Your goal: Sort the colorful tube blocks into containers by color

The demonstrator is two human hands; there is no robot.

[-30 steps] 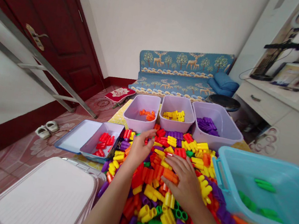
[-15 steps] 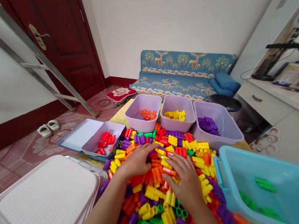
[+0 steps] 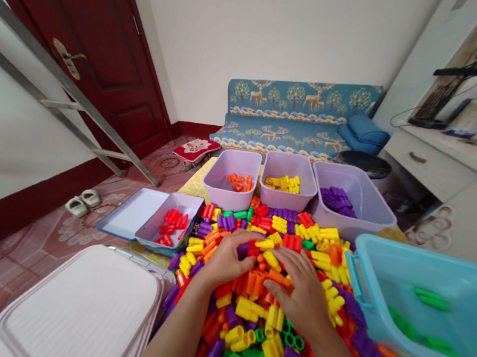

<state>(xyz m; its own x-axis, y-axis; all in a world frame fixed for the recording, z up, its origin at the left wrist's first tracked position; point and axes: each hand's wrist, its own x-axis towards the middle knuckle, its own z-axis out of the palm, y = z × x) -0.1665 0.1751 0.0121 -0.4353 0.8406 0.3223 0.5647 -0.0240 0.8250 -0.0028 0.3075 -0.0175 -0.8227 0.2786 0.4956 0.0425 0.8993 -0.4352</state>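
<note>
A thick spread of plastic tube-shaped building pieces (image 3: 251,310) in red, yellow, orange, purple and green covers the table. My left hand (image 3: 229,261) rests on the heap, thumb and fingers curved apart around a gap with purple and red pieces below. Opposite it, my right hand (image 3: 305,285) lies palm down with fingers spread, its thumb close to an orange piece (image 3: 280,278) and its fingertips beside a yellow piece (image 3: 271,260). Neither hand visibly grips a piece, though the undersides of the fingers are hidden.
Lilac bins at the back hold orange (image 3: 218,190), yellow (image 3: 283,197) and purple (image 3: 363,219) pieces. A blue-rimmed box (image 3: 149,231) at left holds red ones; a turquoise basket (image 3: 433,263) at right holds green ones. A white-lidded container (image 3: 82,305) stands front left.
The left thumb and fingers have spread wider apart. The right hand has barely shifted, still over the orange and yellow pieces. The whole view has moved slightly.
</note>
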